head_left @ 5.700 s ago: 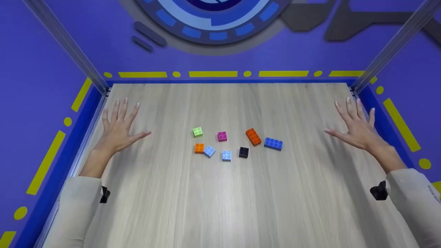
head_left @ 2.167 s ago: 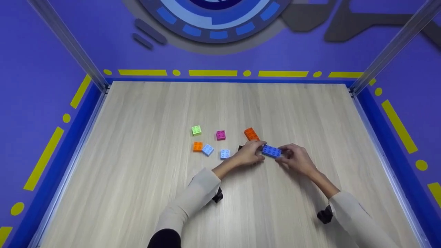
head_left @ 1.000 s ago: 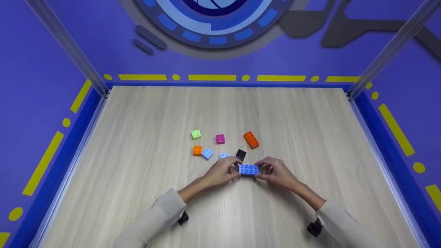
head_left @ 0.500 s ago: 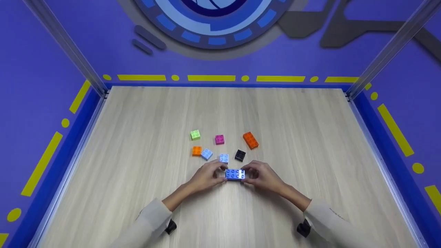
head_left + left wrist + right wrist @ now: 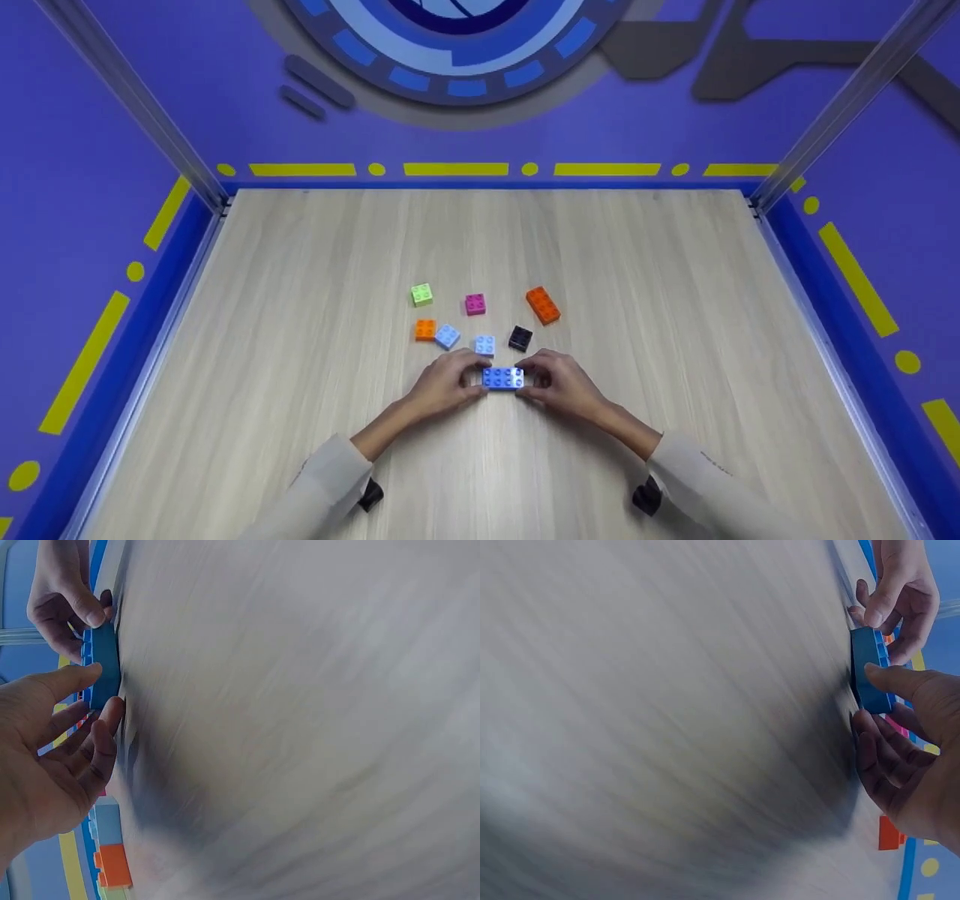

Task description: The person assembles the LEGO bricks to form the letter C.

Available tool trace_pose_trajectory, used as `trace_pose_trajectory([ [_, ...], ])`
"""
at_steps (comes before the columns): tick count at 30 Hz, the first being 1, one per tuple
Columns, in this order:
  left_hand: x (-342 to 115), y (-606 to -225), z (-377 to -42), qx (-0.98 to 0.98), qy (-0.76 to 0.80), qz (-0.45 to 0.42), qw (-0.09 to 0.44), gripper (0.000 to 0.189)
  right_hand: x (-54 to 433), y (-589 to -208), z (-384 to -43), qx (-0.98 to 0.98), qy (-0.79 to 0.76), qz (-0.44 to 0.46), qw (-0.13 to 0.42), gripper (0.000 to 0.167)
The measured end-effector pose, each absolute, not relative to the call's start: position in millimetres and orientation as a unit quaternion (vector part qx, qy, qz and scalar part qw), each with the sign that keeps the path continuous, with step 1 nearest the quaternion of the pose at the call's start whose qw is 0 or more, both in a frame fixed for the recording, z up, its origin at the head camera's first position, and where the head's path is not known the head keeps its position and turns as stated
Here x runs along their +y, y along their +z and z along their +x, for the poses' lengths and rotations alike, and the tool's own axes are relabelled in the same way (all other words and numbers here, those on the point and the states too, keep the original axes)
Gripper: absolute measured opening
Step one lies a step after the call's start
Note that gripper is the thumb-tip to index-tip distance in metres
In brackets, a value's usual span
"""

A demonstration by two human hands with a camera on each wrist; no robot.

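A blue eight-stud toy building brick (image 5: 502, 379) lies lengthwise between the two hands, studs up, at the table's front middle. My left hand (image 5: 444, 384) pinches its left end between thumb and fingers. From the other side, my right hand (image 5: 564, 385) pinches the right end. In the left wrist view the blue brick (image 5: 106, 664) shows its long side close over the wood, both thumbs against it. The right wrist view shows the same blue brick (image 5: 868, 671) from the opposite side. Just behind it sits a light blue brick (image 5: 485, 346).
Beyond the hands lie a black brick (image 5: 520, 338), a red-orange long brick (image 5: 543, 305), a magenta brick (image 5: 475, 304), a lime brick (image 5: 422, 295), an orange brick (image 5: 425, 330) and another light blue brick (image 5: 448, 337). Purple walls (image 5: 480, 139) enclose the wooden table (image 5: 300, 247).
Both hands came in from the table's sides, took hold of the long blue brick at the right, and brought it left and nearer, turning it straight. The other bricks stayed about where they were.
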State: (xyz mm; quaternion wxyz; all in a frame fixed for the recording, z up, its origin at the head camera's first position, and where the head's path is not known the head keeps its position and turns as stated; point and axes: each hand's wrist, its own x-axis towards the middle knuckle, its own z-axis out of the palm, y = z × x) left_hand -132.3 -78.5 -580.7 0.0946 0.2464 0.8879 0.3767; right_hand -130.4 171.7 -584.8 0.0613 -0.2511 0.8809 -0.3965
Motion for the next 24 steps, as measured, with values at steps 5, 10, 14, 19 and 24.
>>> trace_pose_trajectory([
  [5, -77, -580, -133, 0.893, 0.366, 0.245, 0.09, 0.044, 171, -584, -132, 0.884, -0.39, -0.247, 0.065, 0.037],
  [10, -75, -581, -133, 0.896, 0.366, 0.235, 0.093, 0.043, 173, -583, -134, 0.884, -0.389, -0.246, 0.077, 0.038],
  [14, -74, -581, -132, 0.898, 0.364, 0.228, 0.099, 0.043, 177, -581, -137, 0.879, -0.398, -0.251, 0.077, 0.036],
  [19, -74, -581, -132, 0.898, 0.362, 0.227, 0.103, 0.042, 183, -576, -143, 0.878, -0.408, -0.242, 0.062, 0.031],
  [24, -74, -580, -134, 0.895, 0.367, 0.231, 0.102, 0.041, 183, -572, -154, 0.883, -0.413, -0.219, 0.035, 0.029],
])
